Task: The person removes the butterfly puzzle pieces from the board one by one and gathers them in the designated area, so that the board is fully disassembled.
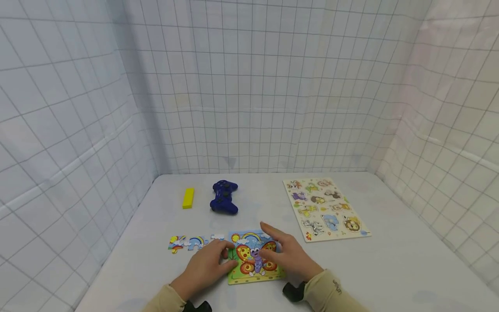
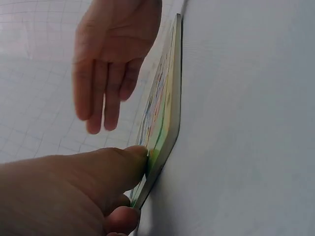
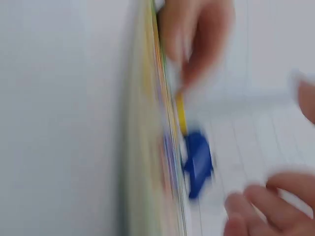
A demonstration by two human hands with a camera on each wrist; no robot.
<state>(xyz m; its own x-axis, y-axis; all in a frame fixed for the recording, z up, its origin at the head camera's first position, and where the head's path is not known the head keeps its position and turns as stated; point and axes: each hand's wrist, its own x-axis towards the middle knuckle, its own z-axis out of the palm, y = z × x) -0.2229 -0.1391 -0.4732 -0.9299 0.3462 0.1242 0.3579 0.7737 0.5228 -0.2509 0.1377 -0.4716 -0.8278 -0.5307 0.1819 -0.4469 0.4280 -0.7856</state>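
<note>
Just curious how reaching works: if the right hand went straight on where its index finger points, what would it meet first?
Most likely the blue game controller, ahead and left of the right hand in the head view; the hand seems raised, so it might pass above.

Soft, even brightness covers the table to its far edge; the right wrist view (greyer, too) blurs the puzzle board.

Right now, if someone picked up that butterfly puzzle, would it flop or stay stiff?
The butterfly puzzle would probably stay stiff: its edge looks thick and straight in the left wrist view. It seems unlikely to roll, being flat with straight sides. Lifted only by the edge that the left hand pinches, it might tip down on its other side.
</note>
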